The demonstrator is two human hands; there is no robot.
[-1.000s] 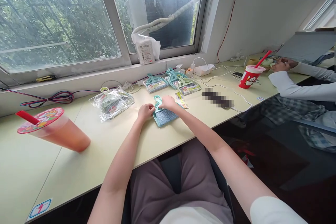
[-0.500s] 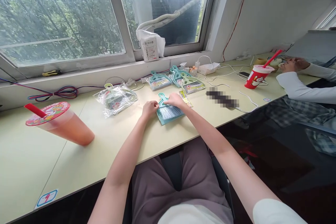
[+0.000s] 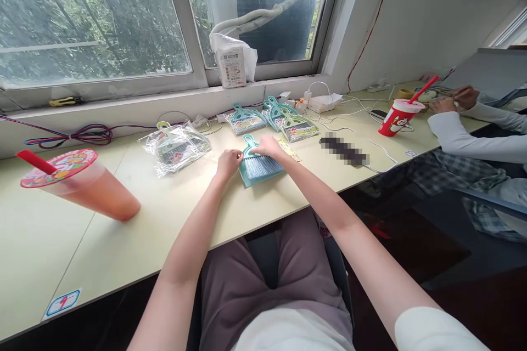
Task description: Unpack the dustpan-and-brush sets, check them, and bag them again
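A small teal hand brush [image 3: 262, 168] with pale bristles lies on a matching teal dustpan [image 3: 248, 181] near the table's front edge. My right hand [image 3: 269, 147] is closed over the brush near the base of its handle, hiding part of it. At the dustpan's left edge, my left hand [image 3: 229, 163] has its fingers curled in and pinched on the rim. A yellow printed card [image 3: 290, 149] lies just behind my right hand, partly covered by it.
Bagged brush sets lie at the left [image 3: 175, 145] and back [image 3: 246, 119], with a green one [image 3: 298, 127] nearby. A tall drink cup [image 3: 99, 192] stands left, a red cup [image 3: 399, 118] right. Cables [image 3: 349, 112] trail across the table. A co-worker's hands [image 3: 457, 100] are at far right.
The view has tilted slightly, so things sit a little further left and higher. Both hands keep their places on the brush and dustpan, with only slight finger movement.
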